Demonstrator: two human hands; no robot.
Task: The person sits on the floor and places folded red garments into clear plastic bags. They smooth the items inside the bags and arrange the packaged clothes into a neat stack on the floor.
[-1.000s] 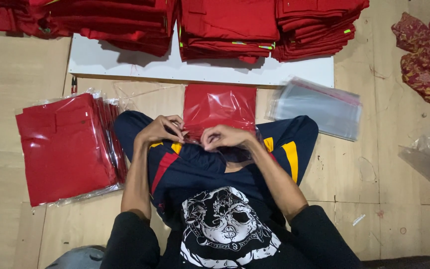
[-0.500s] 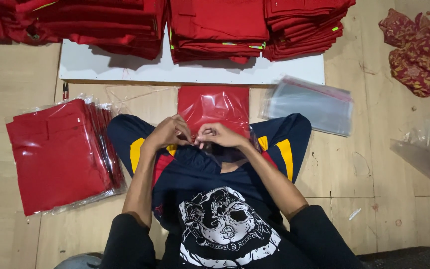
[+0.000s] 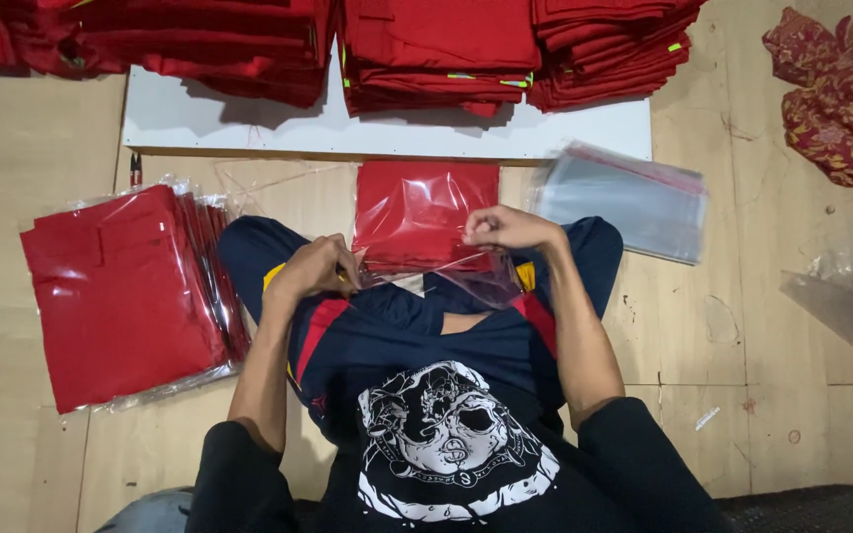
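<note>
Both hands pinch the open flap of the bagged red garment (image 3: 425, 212) at twelve o'clock from the lap: left hand (image 3: 316, 266), right hand (image 3: 505, 229). Fingertips are hidden under glossy plastic.

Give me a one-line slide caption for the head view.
Left hand and right hand hold the open flap of a clear plastic bag with a folded red garment.

Even overhead light is being cast; glare is being thrown off the bagged red garment (image 3: 425, 212), and blur is being seen right of it.
</note>
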